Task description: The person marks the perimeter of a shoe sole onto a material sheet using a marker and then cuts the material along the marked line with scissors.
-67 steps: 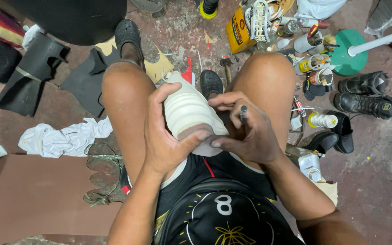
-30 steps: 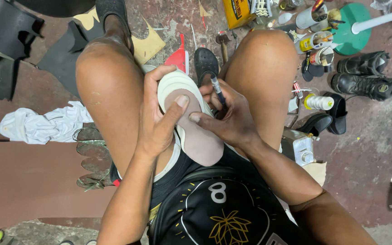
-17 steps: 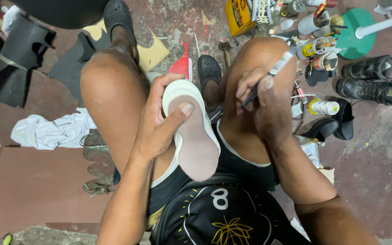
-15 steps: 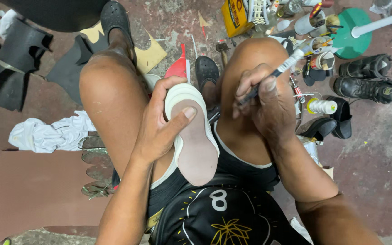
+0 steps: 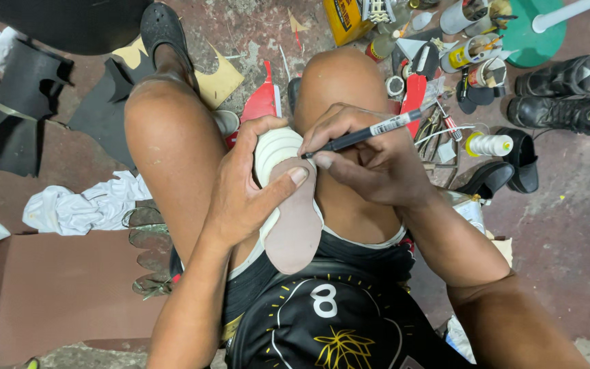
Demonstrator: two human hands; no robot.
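Crowding the concrete floor [image 5: 582,225] around the seated person are black boots [image 5: 565,96], a white rag [image 5: 83,205], a brown board [image 5: 63,294] and open cans [image 5: 476,51] stuffed with tools. Between the knees, the left hand [image 5: 244,195] grips a white shoe sole with a tan insole piece [image 5: 288,198]. The right hand [image 5: 377,160] pinches a black marker pen [image 5: 367,133], its tip at the sole's edge.
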